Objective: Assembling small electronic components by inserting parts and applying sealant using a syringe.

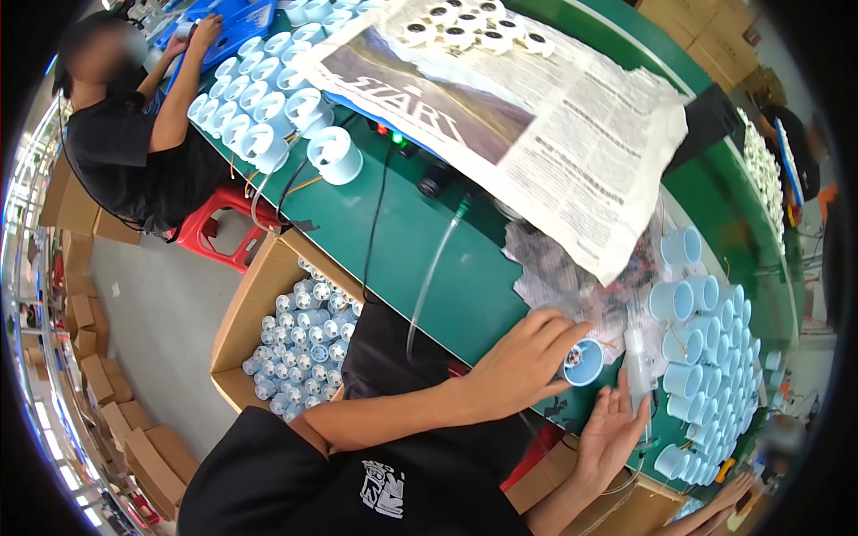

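Note:
My left hand (527, 362) is closed round a light blue cup (585, 362) above the near edge of the green table. The cup's round mouth faces right, and small parts, too small to name, show inside it. To its right, my right hand (608, 433) is palm up with fingers spread. Its fingertips are beside a translucent white tube-shaped tool (636, 357) that stands close to the cup. Whether they touch the tool I cannot tell. Crumpled clear plastic and paper (572, 277) lie on the table behind the cup.
Rows of light blue cups (684, 380) crowd the table at right; more cups (259, 143) stand far left. Newspaper (581, 161) bears white round parts (465, 31). A carton (234, 357) of small blue-white pieces stands left. One co-worker (134, 134) sits far left; another's hands (728, 496) show lower right.

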The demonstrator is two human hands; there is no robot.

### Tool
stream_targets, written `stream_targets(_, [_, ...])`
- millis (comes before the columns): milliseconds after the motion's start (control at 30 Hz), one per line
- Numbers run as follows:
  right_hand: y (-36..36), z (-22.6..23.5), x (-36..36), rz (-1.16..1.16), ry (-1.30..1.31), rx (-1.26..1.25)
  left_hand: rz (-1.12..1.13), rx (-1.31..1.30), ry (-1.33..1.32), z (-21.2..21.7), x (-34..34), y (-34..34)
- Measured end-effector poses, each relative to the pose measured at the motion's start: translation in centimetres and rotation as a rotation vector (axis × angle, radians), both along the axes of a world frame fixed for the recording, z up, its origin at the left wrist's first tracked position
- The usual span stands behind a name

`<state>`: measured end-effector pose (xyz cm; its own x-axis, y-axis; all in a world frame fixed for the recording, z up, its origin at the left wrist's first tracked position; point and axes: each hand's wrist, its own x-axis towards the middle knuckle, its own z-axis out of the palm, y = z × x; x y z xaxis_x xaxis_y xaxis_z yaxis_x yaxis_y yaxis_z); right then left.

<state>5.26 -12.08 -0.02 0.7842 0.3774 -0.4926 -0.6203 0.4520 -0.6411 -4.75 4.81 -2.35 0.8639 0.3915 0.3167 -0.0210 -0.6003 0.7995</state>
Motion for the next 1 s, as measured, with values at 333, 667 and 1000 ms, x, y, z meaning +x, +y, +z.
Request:
stream_targets(333, [9.7, 8.5, -1.7, 0.504, -0.914, -0.452, -0.051, -0.032, -0.055, 0.0, 0.0, 0.4])
stream_targets(667, [40.4, 6.5, 3.6, 0.394, -2.868, -0.599, 0.011, 0.016, -0.059, -0.3, 0.3, -0.1])
stream_targets(1000, [37.5, 7.8, 3.0, 0.179, -3.081, -0.136, 0.020, 0.012, -0.096, -0.7, -0.2, -0.3])
